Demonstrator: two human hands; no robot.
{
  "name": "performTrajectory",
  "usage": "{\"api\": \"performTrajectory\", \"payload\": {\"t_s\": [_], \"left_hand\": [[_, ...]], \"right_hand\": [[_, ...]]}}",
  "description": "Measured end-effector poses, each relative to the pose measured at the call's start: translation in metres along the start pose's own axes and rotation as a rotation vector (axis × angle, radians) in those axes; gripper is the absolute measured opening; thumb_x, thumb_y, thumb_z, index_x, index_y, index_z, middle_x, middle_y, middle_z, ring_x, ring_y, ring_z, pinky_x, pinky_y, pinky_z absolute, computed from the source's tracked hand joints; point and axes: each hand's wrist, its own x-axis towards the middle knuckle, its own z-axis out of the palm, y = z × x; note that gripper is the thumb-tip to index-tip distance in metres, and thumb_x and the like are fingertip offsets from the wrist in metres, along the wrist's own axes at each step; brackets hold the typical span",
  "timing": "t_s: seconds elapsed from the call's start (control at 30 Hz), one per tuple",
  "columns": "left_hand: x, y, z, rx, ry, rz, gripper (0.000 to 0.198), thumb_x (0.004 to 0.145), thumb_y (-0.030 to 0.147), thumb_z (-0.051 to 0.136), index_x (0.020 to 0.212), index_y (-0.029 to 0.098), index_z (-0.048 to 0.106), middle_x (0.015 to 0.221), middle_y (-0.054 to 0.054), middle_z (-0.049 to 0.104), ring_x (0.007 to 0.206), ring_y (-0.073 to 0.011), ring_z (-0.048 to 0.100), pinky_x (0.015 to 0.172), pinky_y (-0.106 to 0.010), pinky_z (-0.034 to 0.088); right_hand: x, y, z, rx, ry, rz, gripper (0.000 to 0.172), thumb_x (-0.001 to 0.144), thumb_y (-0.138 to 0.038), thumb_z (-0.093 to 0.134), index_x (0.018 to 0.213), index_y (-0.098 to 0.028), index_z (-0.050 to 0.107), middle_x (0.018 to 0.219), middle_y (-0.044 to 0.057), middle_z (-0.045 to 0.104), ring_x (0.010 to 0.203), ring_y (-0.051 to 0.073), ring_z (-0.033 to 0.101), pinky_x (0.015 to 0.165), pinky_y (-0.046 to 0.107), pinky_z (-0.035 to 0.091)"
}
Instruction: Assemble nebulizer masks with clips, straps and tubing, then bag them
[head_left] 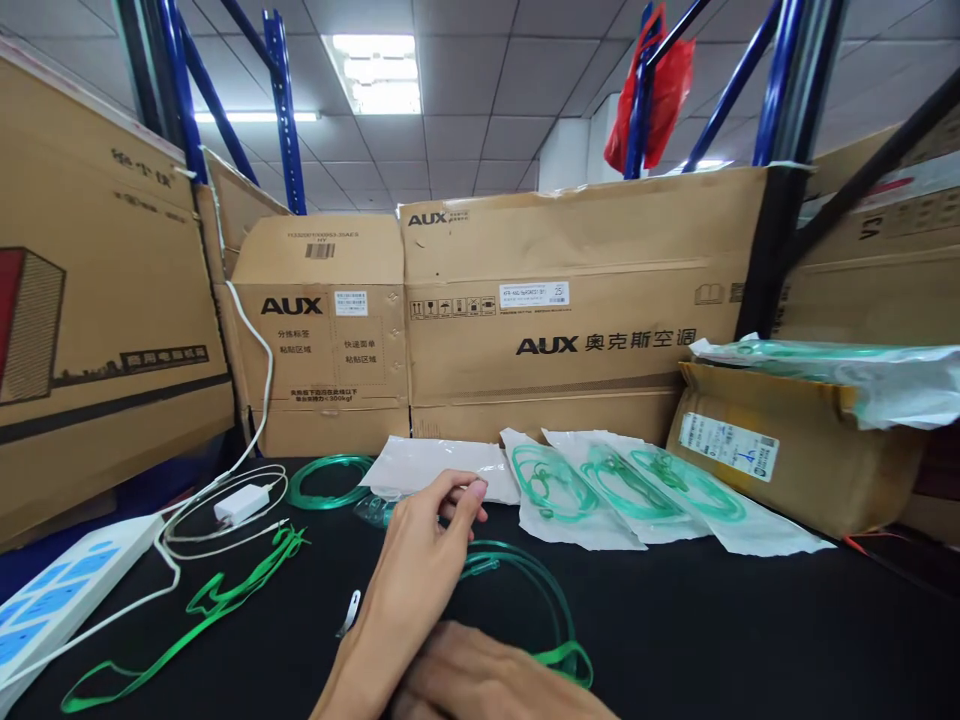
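1. The tube (555, 575) by the hands is clear green and glossy, wound in loose, rounded turns. It lies on the black table (712, 630), just right of the left hand (439, 520), which hides part of it.
2. A flat, brighter green strap (562, 655) lies at the near end of the coil, beside the right hand (495, 680).
3. Left hand: one, raised in front, fingers curled inward and thumb close to them. Whether it pinches anything, I cannot tell.
4. Right hand: one, low at the bottom edge, overlapping the left forearm in view. Its fingertips are out of sight, so I cannot tell whether they grip anything.
5. Loose coils: two, counting the second coil (304, 490) at the back left.
6. Packets (634, 485) with green tubing, flat on the table: three, overlapping in a row. More packaged tubing (817, 365) rests on the low box (742, 400) at right; its count is unclear.
7. White packet (420, 460): one, behind the left hand.
8. Green band (247, 590) at left: one.
9. Power strip (82, 580): one. Adapter (241, 504): one.
10. AUX boxes (585, 270) along the back: two.
11. Red bag (664, 95), hung on the rack: one.
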Motion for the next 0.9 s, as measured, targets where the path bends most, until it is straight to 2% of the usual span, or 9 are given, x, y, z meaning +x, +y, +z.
{"api": "performTrajectory", "payload": {"t_s": [0.13,0.33,0.43,0.5,0.53,0.6,0.67,0.77,0.9], "left_hand": [[0.017,0.015,0.008,-0.041,-0.061,0.089,0.031,0.101,0.040,0.049,0.108,0.020,0.072,0.082,0.000,0.073,0.068,-0.0167,0.065,0.069,-0.026,0.048],[0.014,0.021,0.004,-0.080,-0.156,0.123,0.032,0.101,0.043,0.051,0.109,0.022,0.073,0.082,0.001,0.073,0.065,-0.0155,0.064,0.066,-0.026,0.049],[0.004,0.015,-0.001,-0.044,-0.177,0.136,0.030,0.101,0.041,0.052,0.105,0.023,0.075,0.081,0.001,0.074,0.071,-0.0166,0.066,0.070,-0.026,0.049],[0.000,0.011,-0.004,-0.027,-0.162,0.153,0.028,0.101,0.039,0.053,0.103,0.023,0.076,0.087,0.001,0.076,0.080,-0.0175,0.068,0.074,-0.026,0.049],[0.000,0.009,-0.005,-0.021,-0.155,0.160,0.027,0.101,0.039,0.054,0.103,0.024,0.077,0.092,0.000,0.077,0.084,-0.0182,0.069,0.077,-0.026,0.049],[-0.001,0.003,-0.007,0.008,-0.162,0.163,0.026,0.100,0.039,0.056,0.104,0.025,0.078,0.102,0.000,0.079,0.093,-0.0201,0.069,0.084,-0.028,0.049],[-0.003,-0.003,-0.010,0.079,-0.214,0.142,0.025,0.099,0.041,0.059,0.108,0.028,0.078,0.109,0.000,0.078,0.104,-0.0229,0.067,0.092,-0.031,0.046],[-0.012,-0.013,-0.014,0.196,-0.354,0.073,0.024,0.095,0.047,0.064,0.108,0.033,0.079,0.109,0.002,0.077,0.110,-0.0255,0.063,0.094,-0.033,0.044],[-0.023,-0.022,-0.017,0.272,-0.526,-0.013,0.017,0.087,0.044,0.073,0.095,0.032,0.081,0.093,0.001,0.075,0.102,-0.0244,0.064,0.084,-0.028,0.045]], "right_hand": [[0.025,0.006,0.020,-0.128,-0.085,-0.270,0.023,0.103,-0.025,0.057,0.114,-0.010,0.071,0.114,0.006,0.080,0.112,0.018,0.071,0.109,0.024,0.047],[0.031,0.011,0.018,-0.206,-0.035,-0.409,0.028,0.105,-0.027,0.050,0.112,-0.010,0.071,0.120,0.007,0.078,0.124,0.018,0.064,0.113,0.030,0.044],[0.006,0.007,-0.009,-0.196,-0.023,-0.259,0.022,0.104,-0.024,0.052,0.108,-0.014,0.072,0.121,0.008,0.076,0.124,0.020,0.064,0.111,0.035,0.047],[-0.019,0.004,-0.035,-0.112,-0.003,-0.123,0.017,0.102,-0.021,0.056,0.101,-0.017,0.073,0.125,0.008,0.075,0.129,0.022,0.062,0.118,0.038,0.041],[-0.033,0.003,-0.049,-0.051,0.024,0.004,0.014,0.098,-0.024,0.062,0.103,-0.018,0.073,0.135,0.011,0.070,0.136,0.025,0.056,0.119,0.039,0.040],[-0.059,0.002,-0.073,0.084,0.109,0.377,0.032,0.084,-0.041,0.077,0.111,-0.025,0.072,0.156,0.008,0.051,0.138,0.031,0.054,0.113,0.039,0.048],[-0.082,0.007,-0.090,0.171,0.188,0.662,0.040,0.086,-0.055,0.068,0.119,-0.032,0.071,0.151,0.003,0.057,0.132,0.033,0.060,0.110,0.044,0.051],[-0.103,0.016,-0.095,0.230,0.325,0.939,0.051,0.086,-0.067,0.059,0.118,-0.030,0.072,0.127,0.007,0.075,0.119,0.036,0.068,0.098,0.045,0.058],[-0.109,0.022,-0.076,0.395,0.377,1.051,0.051,0.086,-0.070,0.055,0.103,-0.027,0.077,0.103,0.007,0.081,0.101,0.035,0.074,0.079,0.042,0.063]]}}
